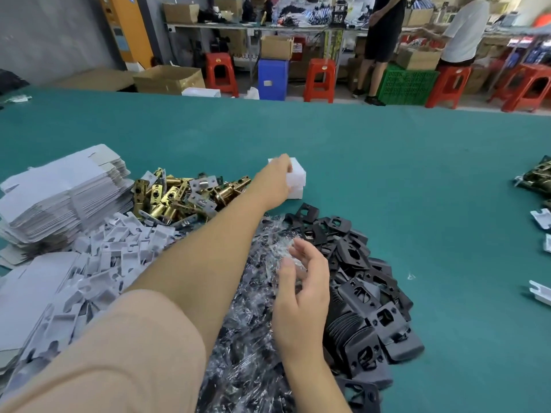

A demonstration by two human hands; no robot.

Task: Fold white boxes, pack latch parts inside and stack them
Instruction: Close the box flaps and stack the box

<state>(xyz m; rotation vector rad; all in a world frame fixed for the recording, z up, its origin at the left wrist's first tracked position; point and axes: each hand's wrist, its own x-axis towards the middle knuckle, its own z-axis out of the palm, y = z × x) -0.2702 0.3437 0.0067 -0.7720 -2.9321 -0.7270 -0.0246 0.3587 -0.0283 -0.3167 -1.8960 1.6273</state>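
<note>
My left hand (275, 181) reaches far forward and grips a folded white box (296, 171) that sits on top of another white box (295, 192) on the green table. My right hand (302, 290) hovers with relaxed fingers over a heap of small clear plastic bags (253, 317), holding nothing. Brass latch bolts (176, 193) lie in a pile to the left of the boxes. Black strike plates (366, 296) are heaped at the right of the bags. Flat white box blanks (62, 195) are stacked at the far left, with white card inserts (98, 263) in front of them.
The green table (402, 174) stretches wide beyond the piles. More latch parts (536, 177) and white inserts (541, 290) lie at the right edge. Behind the table stand red stools (319, 80), cardboard cartons (170, 79), a green crate (408, 84) and two people at a bench.
</note>
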